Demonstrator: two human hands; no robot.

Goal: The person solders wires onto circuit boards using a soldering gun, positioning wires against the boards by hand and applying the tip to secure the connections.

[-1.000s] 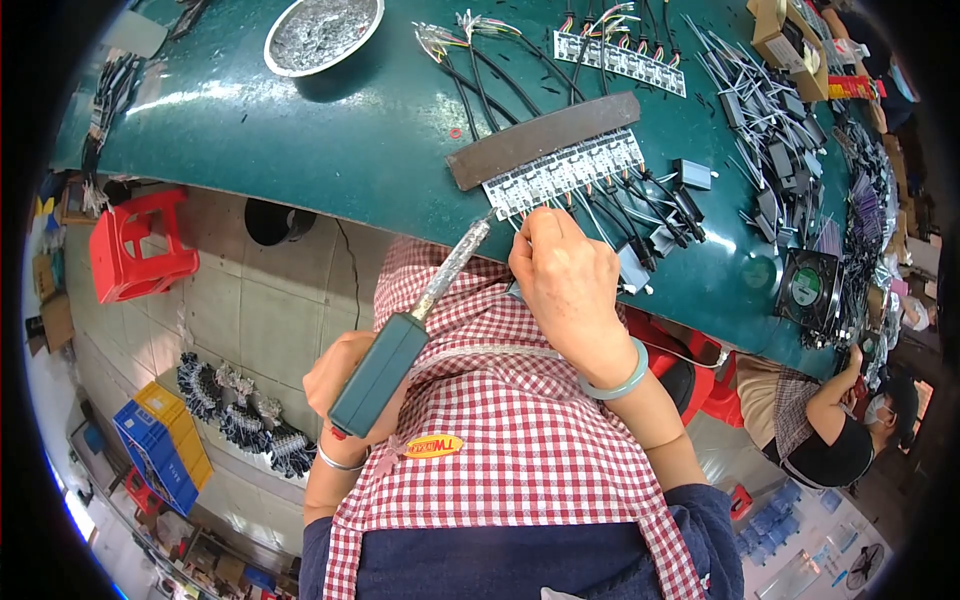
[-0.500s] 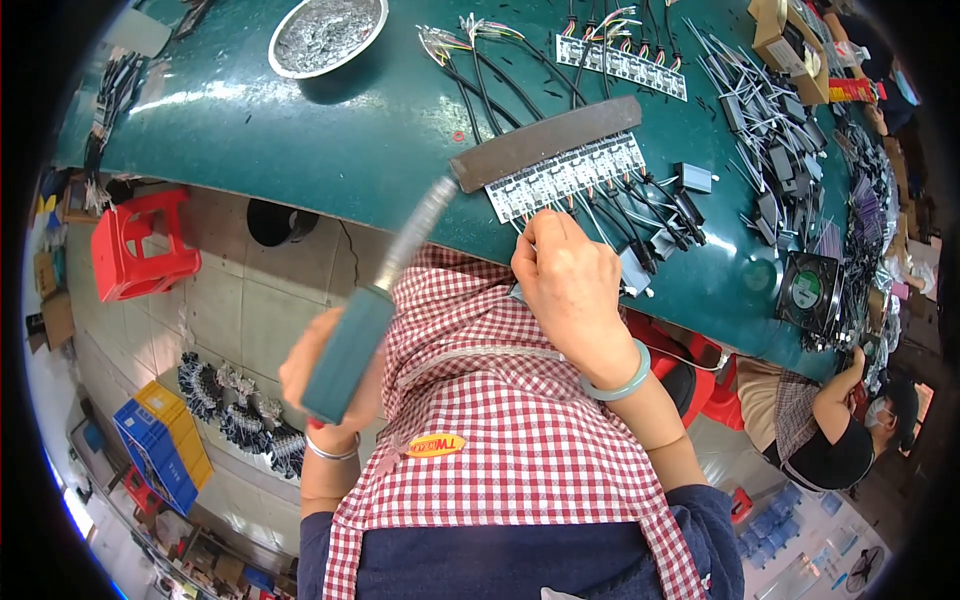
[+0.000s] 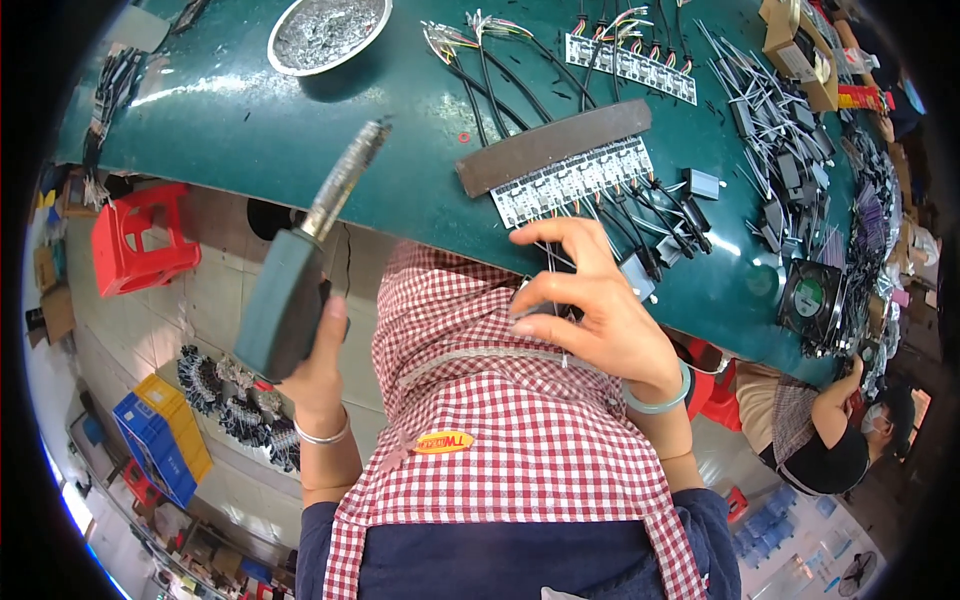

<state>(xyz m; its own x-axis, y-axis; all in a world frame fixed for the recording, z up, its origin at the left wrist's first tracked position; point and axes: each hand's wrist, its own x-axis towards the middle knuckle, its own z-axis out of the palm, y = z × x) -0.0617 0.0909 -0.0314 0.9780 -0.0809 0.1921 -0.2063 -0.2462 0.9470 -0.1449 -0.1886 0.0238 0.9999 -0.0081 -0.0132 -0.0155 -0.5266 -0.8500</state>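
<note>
My left hand (image 3: 318, 365) is wrapped round the green body of a soldering gun (image 3: 278, 305); its long metal tip points up over the table's front edge, apart from the boards. My right hand (image 3: 605, 310) is open, thumb and fingers apart and curved, at the table's front edge just below a white circuit board panel (image 3: 575, 183). Thin wires pass behind its fingers, and what lies under the palm is hidden. A dark flat bar (image 3: 555, 147) rests along the panel's far side. Black cables with grey box-shaped parts (image 3: 640, 275) hang off its near right side.
A second board panel (image 3: 630, 68) with cables lies farther back. At the back left stands a bowl (image 3: 330, 35) of grey metallic scraps. Grey boxes with wires (image 3: 785, 150) are heaped on the right, near a small fan (image 3: 808, 295). A red stool (image 3: 150, 240) stands left; a co-worker (image 3: 840, 430) sits right.
My left hand has drawn the soldering gun left, its tip away from the panel's left end. My right hand has gone from a closed pinch at the panel's edge to spread fingers.
</note>
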